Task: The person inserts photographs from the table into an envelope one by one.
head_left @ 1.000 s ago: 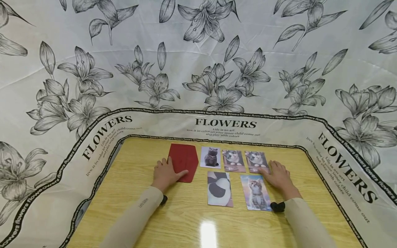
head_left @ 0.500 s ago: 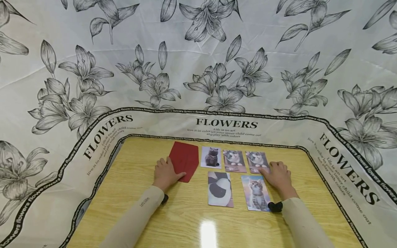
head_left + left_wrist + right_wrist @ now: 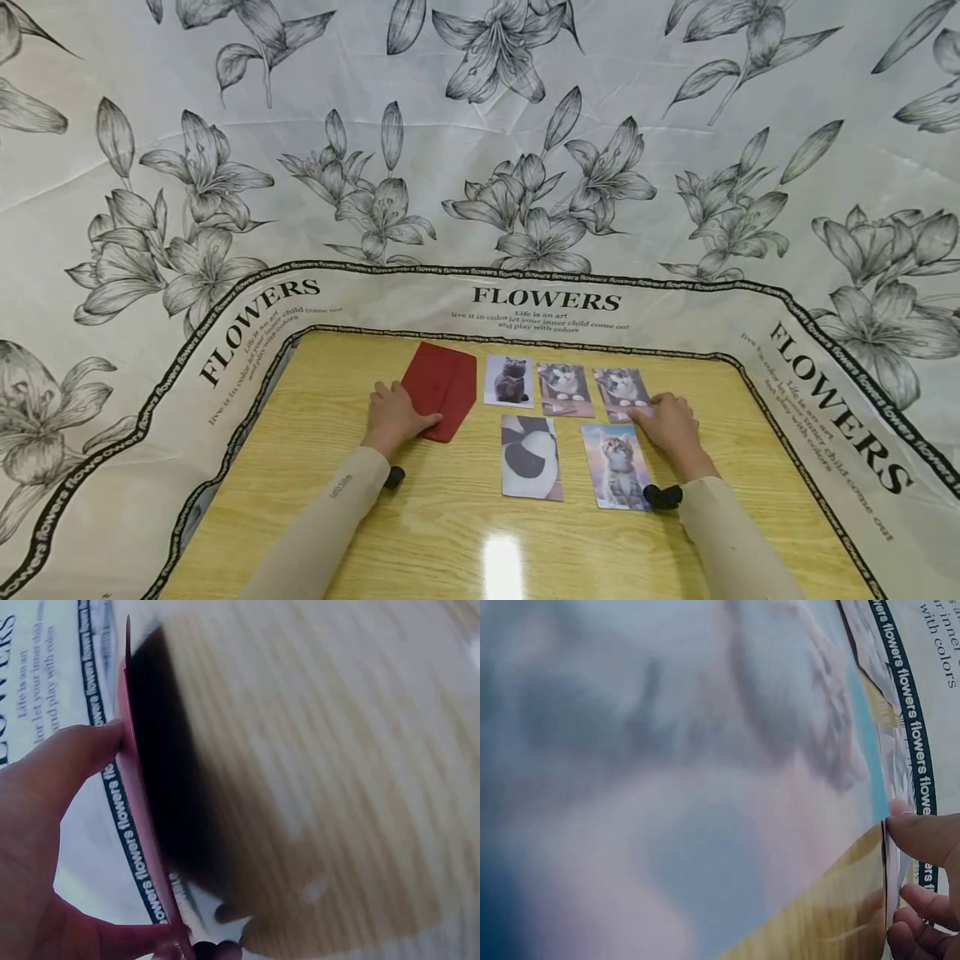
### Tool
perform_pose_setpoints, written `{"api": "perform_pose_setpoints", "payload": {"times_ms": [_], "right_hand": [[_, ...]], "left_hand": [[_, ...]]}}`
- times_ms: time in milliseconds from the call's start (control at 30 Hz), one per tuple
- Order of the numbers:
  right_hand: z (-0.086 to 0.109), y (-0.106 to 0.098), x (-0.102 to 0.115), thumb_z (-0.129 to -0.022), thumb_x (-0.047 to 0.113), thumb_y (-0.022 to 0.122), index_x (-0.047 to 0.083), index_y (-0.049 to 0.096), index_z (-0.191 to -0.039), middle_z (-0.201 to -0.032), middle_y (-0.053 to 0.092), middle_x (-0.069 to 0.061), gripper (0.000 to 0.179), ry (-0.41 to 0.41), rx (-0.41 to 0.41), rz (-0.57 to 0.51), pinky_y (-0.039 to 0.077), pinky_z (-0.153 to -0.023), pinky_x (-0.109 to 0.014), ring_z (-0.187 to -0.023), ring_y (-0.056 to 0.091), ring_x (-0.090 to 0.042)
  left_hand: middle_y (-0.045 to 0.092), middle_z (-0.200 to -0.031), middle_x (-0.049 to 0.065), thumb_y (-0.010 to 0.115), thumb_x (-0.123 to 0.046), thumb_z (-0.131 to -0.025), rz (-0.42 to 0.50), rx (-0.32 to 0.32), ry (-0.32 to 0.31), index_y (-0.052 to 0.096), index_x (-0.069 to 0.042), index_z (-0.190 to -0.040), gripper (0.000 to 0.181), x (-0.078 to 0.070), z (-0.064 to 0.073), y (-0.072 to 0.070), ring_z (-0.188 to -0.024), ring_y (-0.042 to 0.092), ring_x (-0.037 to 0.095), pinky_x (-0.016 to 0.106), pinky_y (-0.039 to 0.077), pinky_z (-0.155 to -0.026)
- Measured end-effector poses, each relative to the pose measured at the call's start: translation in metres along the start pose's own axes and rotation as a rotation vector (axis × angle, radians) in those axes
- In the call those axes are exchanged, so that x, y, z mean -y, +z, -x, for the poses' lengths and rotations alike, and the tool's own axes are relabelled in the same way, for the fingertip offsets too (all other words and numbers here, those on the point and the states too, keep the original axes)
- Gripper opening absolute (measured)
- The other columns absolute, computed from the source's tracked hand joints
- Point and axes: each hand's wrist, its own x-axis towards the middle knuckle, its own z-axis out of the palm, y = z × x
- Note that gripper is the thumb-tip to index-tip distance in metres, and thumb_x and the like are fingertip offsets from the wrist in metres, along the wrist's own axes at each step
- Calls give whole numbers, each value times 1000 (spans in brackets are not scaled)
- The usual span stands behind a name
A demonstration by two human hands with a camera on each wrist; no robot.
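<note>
In the head view my left hand (image 3: 390, 421) holds a red envelope (image 3: 444, 382) at its near left side, the thumb lying over the lower edge. The left wrist view shows the envelope (image 3: 139, 780) almost edge-on, gripped between thumb and fingers, a dark shadow beside it. My right hand (image 3: 675, 432) pinches the lower right edge of a photo card with a white and grey cat (image 3: 618, 386). Thumb and fingertips meet at that card's thin edge in the right wrist view. Nearest below is a card with a tabby kitten (image 3: 617, 462); a black wrist camera overlaps its corner.
A dark cat card (image 3: 509, 379) and a similar white and grey cat card (image 3: 564, 385) lie in the back row. A panda-patterned card (image 3: 529, 457) lies in front on the wooden table (image 3: 420, 533). Flower-printed cloth (image 3: 547, 304) rises around the table.
The red envelope has turned slightly and shifted a little left with my left hand. My right hand has barely moved at the cat card, and the other cards lie where they were.
</note>
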Motion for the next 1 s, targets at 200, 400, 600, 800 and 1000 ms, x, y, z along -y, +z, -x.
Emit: {"api": "perform_pose_setpoints", "payload": {"times_ms": [200, 400, 600, 800, 1000], "right_hand": [[3, -7, 3, -103, 45, 69, -21, 51, -140, -133, 45, -45, 78, 59, 25, -39, 40, -104, -71, -125, 46, -63], [4, -10, 6, -101, 43, 72, -21, 48, -137, -131, 43, -45, 78, 90, 30, -72, 39, -103, -71, -122, 45, -62], [2, -5, 5, -102, 37, 74, -10, 40, -135, -128, 48, -39, 67, 87, -26, -131, 37, -99, -70, -117, 49, -58], [4, -10, 2, -104, 15, 65, -9, 47, -143, -115, 67, -30, 49, 18, -126, -104, 46, -87, -61, -97, 65, -46], [4, -22, 4, -107, 15, 58, -10, 62, -136, -111, 68, -29, 38, -22, -190, -159, 51, -71, -47, -90, 65, -40]], "left_hand": [[39, -138, 35, 85, -60, -85, 140, -3, 32, 51, 22, -136, 102, 4, 2, -6, -123, 53, 46, 51, 55, -100], [43, -139, 36, 85, -58, -86, 264, 15, 8, 38, 19, -147, 109, 8, 1, -4, -123, 55, 46, 56, 54, -101], [47, -136, 33, 84, -57, -87, 353, -15, 27, 36, 17, -148, 107, 7, 3, -5, -116, 58, 42, 56, 54, -101], [51, -132, 30, 85, -56, -87, 425, -17, 35, 37, 16, -147, 106, 5, 6, -5, -113, 59, 40, 54, 53, -101], [52, -128, 29, 86, -56, -86, 428, -31, 43, 38, 16, -144, 104, 5, 10, 0, -108, 60, 38, 53, 54, -98]]}}
